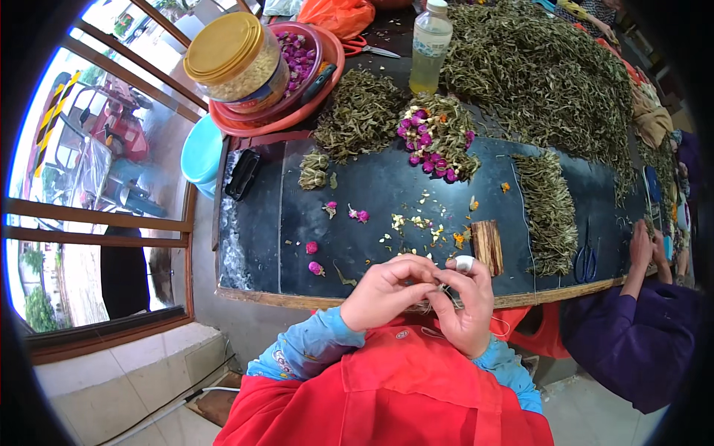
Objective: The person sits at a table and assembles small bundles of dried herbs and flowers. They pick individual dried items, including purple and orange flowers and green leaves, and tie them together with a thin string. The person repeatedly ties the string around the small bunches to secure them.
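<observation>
Together, left grip (390,290), right grip (468,308), pinching dried stems (445,289), partly hidden between them

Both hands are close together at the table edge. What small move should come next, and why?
I'd probably steady the small piece with the left hand and gently draw in the pale thread with the right hand: the fingertips meet around the piece, and the thread loops out slack beside the right wrist. Fingers hide where it runs, so check that first.
</observation>
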Motion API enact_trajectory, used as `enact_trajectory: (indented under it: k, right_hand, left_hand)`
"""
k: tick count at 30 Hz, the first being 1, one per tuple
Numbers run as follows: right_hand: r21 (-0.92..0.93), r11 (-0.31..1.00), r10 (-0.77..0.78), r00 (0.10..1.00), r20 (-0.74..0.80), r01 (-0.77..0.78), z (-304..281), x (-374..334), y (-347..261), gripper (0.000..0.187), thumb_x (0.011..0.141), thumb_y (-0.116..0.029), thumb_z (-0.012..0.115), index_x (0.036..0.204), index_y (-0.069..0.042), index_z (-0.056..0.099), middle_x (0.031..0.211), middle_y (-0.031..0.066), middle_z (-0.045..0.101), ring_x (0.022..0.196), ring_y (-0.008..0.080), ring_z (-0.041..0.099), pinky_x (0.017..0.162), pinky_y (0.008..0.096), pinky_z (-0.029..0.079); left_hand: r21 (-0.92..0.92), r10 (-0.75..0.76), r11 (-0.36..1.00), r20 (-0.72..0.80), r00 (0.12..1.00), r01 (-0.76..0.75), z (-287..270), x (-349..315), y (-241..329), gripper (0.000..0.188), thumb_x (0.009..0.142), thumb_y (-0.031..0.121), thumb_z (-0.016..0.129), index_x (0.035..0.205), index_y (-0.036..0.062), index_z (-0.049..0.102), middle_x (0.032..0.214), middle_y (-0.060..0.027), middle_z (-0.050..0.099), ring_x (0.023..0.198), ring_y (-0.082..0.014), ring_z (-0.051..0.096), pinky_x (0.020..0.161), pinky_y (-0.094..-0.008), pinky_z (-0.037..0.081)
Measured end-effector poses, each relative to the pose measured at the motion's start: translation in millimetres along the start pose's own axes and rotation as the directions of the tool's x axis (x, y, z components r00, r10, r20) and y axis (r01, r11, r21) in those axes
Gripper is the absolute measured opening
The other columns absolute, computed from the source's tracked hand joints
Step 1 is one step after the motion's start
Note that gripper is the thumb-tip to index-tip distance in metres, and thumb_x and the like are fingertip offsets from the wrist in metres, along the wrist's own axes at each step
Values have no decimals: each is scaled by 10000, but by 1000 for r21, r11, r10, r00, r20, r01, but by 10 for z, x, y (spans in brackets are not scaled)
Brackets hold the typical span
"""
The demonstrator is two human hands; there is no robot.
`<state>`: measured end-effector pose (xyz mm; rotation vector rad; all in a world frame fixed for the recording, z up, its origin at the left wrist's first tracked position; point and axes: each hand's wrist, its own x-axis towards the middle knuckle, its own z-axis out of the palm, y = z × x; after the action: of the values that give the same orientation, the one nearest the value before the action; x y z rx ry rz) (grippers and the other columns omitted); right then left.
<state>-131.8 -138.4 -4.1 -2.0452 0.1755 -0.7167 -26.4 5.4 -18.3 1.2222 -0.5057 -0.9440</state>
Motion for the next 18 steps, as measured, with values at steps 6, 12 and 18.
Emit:
enact_trajectory:
  k: [6,12,18]
  right_hand:
    - [327,945,58,991,-120,-16,-74,-209,-20,89,919,26,619,1004,2,611,878,144,695,698,210,611,635,309,493]
    - [621,779,-32,994,-109,93,-165,-226,-15,113,1019,-115,523,1070,-23,483,846,173,698,557,135,590,502,270,498]
    - [702,709,87,996,3,-64,-330,-285,-41,140,1026,-115,503,1104,-8,456,834,200,655,586,143,622,520,263,531]
  left_hand:
    - [341,-143,934,94,985,103,41,-18,-37,123,946,85,641,1047,15,634,823,-72,700,705,-117,663,641,-285,531]
    - [423,-199,897,135,971,125,-131,-172,-46,154,940,128,646,1057,29,637,819,-91,700,721,-172,692,656,-310,534]
    - [710,147,699,-26,989,-86,-232,7,0,132,872,71,688,986,5,693,926,-146,698,831,-271,695,726,-343,546]
